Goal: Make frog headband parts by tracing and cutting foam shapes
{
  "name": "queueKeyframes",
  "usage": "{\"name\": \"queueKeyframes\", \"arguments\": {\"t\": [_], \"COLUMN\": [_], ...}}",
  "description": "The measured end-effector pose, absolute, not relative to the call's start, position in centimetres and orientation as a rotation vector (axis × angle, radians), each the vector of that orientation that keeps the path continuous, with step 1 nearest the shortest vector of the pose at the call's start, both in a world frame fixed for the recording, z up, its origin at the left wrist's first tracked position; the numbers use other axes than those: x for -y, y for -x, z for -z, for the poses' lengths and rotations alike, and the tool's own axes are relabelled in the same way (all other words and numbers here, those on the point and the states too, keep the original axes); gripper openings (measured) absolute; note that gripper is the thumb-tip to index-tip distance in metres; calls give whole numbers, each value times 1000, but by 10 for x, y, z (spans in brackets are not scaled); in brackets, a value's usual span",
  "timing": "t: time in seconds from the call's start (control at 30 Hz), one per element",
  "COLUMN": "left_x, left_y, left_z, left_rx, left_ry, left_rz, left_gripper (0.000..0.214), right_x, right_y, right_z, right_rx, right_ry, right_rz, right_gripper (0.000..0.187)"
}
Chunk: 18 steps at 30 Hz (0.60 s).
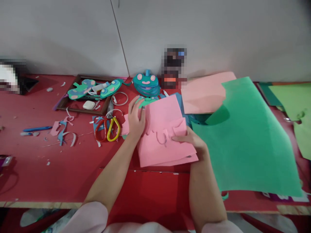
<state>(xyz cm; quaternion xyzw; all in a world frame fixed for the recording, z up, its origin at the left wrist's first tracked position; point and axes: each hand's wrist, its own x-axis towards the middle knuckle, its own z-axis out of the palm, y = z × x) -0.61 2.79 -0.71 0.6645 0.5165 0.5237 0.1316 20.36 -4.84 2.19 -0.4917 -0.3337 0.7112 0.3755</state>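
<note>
Pink foam sheets (163, 129) with cut-out shapes lie stacked in the middle of the red table (48, 168). My left hand (136, 119) rests flat on the left edge of the stack, fingers stretched out and pressing it down. My right hand (191, 140) pinches the right edge of the pink sheets, thumb on top. A large green foam sheet (247, 139) lies just right of my right hand.
Red and yellow scissors (108, 128) lie left of the stack. A brown tray (70, 105) holds teal cut-outs and a white case. A teal frog-like craft (146, 83) stands at the back. A light pink sheet (206, 92), lime sheets (295, 97) and scraps surround them.
</note>
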Motion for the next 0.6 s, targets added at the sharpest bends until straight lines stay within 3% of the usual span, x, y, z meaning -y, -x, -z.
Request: {"name": "queueKeyframes", "arguments": {"t": [0.2,0.3,0.6], "left_x": [-35,-42,-33], "left_y": [6,6,-1], "left_z": [15,23,17], "left_rx": [-1462,-1275,-897], "left_ry": [-1624,-1273,-827], "left_rz": [-1503,-1261,-881], "left_gripper": [39,44,55], "right_x": [49,47,43], "right_y": [-215,-221,-223], "right_z": [-22,-21,-14], "right_rx": [614,594,727], "right_ry": [1183,1164,1182], "right_rz": [-1486,-1364,-1410], "right_gripper": [40,38,45]}}
